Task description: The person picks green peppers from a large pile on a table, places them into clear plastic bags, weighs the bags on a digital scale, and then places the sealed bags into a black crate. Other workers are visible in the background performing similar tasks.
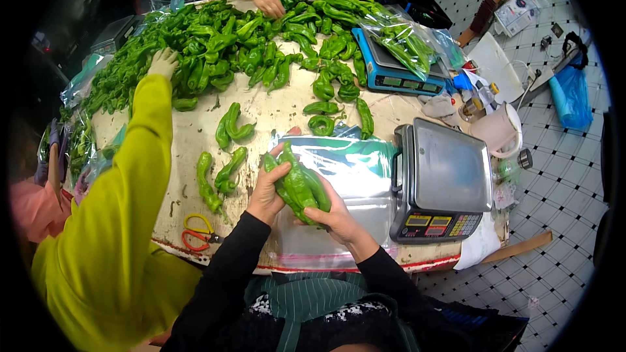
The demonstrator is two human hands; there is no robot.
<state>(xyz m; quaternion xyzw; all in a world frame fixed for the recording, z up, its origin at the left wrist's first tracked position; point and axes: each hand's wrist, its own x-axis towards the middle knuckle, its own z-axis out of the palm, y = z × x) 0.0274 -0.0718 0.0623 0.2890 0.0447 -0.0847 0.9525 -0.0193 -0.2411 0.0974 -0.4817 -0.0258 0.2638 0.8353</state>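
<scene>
Several long green peppers (pixel 298 181) are bunched between my two hands, above a stack of clear plastic bags (pixel 337 239) on the table. My left hand (pixel 268 188) grips the bunch from the left, thumb across the front. From the lower right, my right hand (pixel 335 215) closes around the same peppers. Loose peppers (pixel 230 171) lie on the wood to the left of my hands. A curled pepper (pixel 321 125) rests just beyond the bags. Scissors (pixel 198 234) with one yellow and one red handle lie near the front edge.
A digital scale (pixel 450 171) with a bare metal pan stands to my right. Farther off, a blue scale (pixel 396 73) carries a bag of peppers (pixel 403 44). A large pepper heap (pixel 195 49) covers the far left. A co-worker's yellow-green sleeve (pixel 142 156) reaches across at left; another person's hand (pixel 268 2) works opposite.
</scene>
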